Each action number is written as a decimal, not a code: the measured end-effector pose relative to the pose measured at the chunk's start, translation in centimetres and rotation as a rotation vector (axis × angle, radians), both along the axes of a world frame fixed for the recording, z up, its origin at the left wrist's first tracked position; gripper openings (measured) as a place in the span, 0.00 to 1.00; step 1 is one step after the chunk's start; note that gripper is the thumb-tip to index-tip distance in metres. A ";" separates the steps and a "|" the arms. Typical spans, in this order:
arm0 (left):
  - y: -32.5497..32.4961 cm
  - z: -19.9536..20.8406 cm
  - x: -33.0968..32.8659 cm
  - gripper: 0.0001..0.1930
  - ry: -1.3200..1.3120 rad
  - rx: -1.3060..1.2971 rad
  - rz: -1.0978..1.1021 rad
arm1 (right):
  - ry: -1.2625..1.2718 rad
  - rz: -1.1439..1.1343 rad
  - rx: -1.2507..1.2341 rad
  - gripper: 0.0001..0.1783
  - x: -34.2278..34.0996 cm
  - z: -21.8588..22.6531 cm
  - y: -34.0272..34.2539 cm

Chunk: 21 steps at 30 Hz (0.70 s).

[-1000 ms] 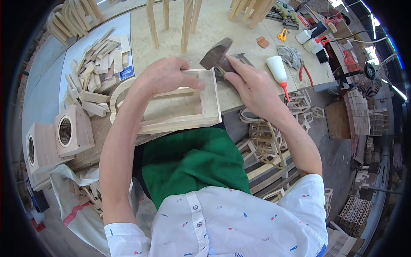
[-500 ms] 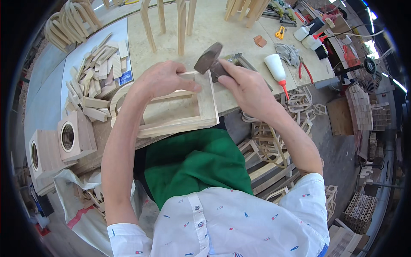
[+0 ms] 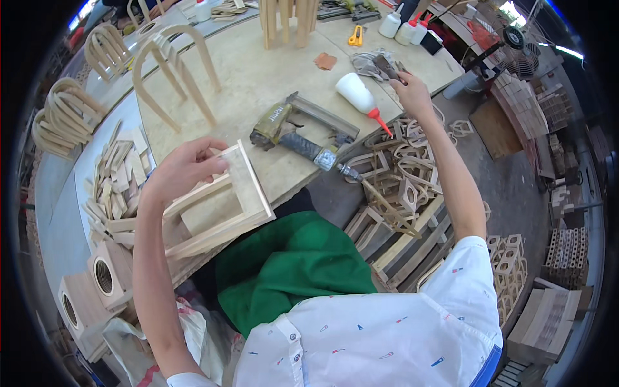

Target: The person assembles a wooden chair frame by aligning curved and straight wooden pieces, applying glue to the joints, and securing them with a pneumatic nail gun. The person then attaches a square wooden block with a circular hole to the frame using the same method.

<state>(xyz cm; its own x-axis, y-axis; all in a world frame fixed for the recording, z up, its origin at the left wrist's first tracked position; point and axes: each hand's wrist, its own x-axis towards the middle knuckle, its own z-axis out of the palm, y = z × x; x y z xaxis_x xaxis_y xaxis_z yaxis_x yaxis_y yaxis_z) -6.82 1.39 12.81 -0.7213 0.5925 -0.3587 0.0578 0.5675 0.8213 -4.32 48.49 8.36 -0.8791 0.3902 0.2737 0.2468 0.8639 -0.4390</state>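
Note:
My left hand (image 3: 190, 169) is at the top edge of a pale wooden frame (image 3: 248, 193), its thumb and forefinger apart. Whether the other fingers touch the wood is hard to make out. The frame lies at the bench's near edge, partly hidden by my left forearm. Over at the right, my right hand (image 3: 414, 97) is closed on a hammer (image 3: 387, 67), its dark head beside a crumpled grey rag (image 3: 366, 64). Between my hands lies a nail gun (image 3: 290, 132) with its hose fitting toward me. A white glue bottle (image 3: 354, 92) with a red nozzle lies nearby.
Bent wooden arches (image 3: 177, 71) stand on the bench (image 3: 238, 77). A pile of wood offcuts (image 3: 119, 171) and boxes with round holes (image 3: 108, 277) are at left. Yellow-handled scissors (image 3: 355, 35) lie farther back. Wooden frames (image 3: 406, 161) are heaped below the right edge.
My right hand has carried the hammer away from the frame, to the right and farther back. My left hand has loosened its hold on the frame. The view has shifted, uncovering the nail gun.

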 end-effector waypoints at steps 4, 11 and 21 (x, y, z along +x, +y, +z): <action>-0.7 2.2 1.4 0.23 -0.055 0.094 0.019 | -0.059 -0.103 0.096 0.17 -1.7 -4.7 4.1; -5.3 5.4 4.7 0.27 0.189 0.266 0.401 | 0.003 0.093 0.211 0.20 -4.2 -9.1 3.0; -4.3 1.7 7.7 0.28 0.605 0.648 0.637 | 0.201 0.478 -0.145 0.19 -0.4 -2.1 -8.9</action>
